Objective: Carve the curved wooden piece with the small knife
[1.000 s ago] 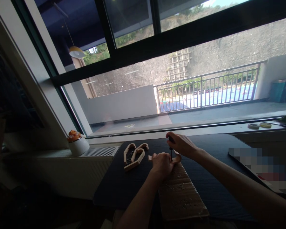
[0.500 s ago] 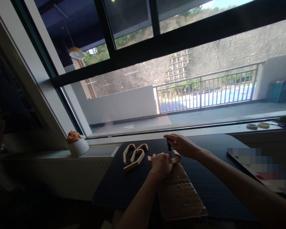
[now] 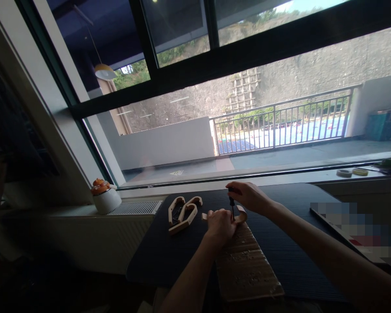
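My right hand (image 3: 246, 194) is closed round the dark handle of a screwdriver (image 3: 232, 202), which stands upright with its shaft pointing down. The tip is hidden by my left hand (image 3: 220, 224). That hand is closed on a curved wooden hook (image 3: 241, 215), pressing it against the far end of a brown cardboard-covered block (image 3: 247, 269). One end of the hook shows left of my fingers, its curl to the right. Left of my hands lie several more wooden hooks (image 3: 184, 217), with small dark pieces among them, perhaps screws.
All this is on a dark table (image 3: 296, 243) below a window. A flat panel with a blurred patch (image 3: 355, 237) lies at the right. A white pot with an orange top (image 3: 106, 198) stands on the radiator (image 3: 138, 208). Tape rolls (image 3: 344, 173) sit on the windowsill.
My right hand has turned a little on the screwdriver handle, its fingers shifting slightly. My left hand and the wooden hook stay in place.
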Tool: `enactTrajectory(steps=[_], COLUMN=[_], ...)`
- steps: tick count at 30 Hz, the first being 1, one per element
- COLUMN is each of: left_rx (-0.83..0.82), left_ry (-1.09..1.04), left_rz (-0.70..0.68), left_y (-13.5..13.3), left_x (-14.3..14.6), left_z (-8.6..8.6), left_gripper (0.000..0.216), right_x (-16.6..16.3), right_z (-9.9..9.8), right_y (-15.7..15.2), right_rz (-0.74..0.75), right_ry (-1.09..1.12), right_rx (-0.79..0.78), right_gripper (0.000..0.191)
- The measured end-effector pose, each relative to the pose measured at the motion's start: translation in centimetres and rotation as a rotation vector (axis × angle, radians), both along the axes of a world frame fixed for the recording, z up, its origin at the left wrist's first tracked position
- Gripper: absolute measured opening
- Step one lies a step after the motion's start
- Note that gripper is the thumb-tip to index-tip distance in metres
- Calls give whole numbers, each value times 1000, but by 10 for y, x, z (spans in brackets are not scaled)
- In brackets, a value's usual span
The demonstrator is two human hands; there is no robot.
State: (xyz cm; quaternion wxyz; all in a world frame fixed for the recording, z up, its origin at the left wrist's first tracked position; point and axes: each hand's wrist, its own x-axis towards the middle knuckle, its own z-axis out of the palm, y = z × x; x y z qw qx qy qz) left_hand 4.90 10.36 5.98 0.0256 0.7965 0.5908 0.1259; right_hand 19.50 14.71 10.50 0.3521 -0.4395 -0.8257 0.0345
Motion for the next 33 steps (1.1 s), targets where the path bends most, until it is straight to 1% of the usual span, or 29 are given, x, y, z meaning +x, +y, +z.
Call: enactTrajectory(steps=[5, 8, 13, 15, 18, 20, 26, 33], left_rx=[-1, -4, -11, -20, -19, -3, 8, 13], left_ry=[15, 28, 41, 39, 37, 44, 87, 54], left_rz=[3, 11, 11, 5, 7, 14, 41, 40], left_y=[-1, 0, 0, 0, 0, -1, -2, -1], left_x=[0, 1, 1, 2, 2, 3, 5, 5], left_z=[0, 1, 2, 2, 2, 0, -3, -4], left_gripper=[23, 22, 22, 22, 23, 23, 26, 25], right_x=[-9, -13, -7, -3, 0, -1, -9, -4], right_z=[-8, -15, -26, -30, -35, -40, -51, -48], right_y=[-4, -10, -11, -6, 0, 2, 3, 0], right_rz=[22, 51, 133, 168, 246, 279, 239, 206], right_ry=[73, 121, 235, 302, 441, 529, 673, 697], right_rx=[-2, 6, -8, -66, -200, -247, -244, -220], right_gripper=[28, 31, 38, 39, 39, 38, 38, 36])
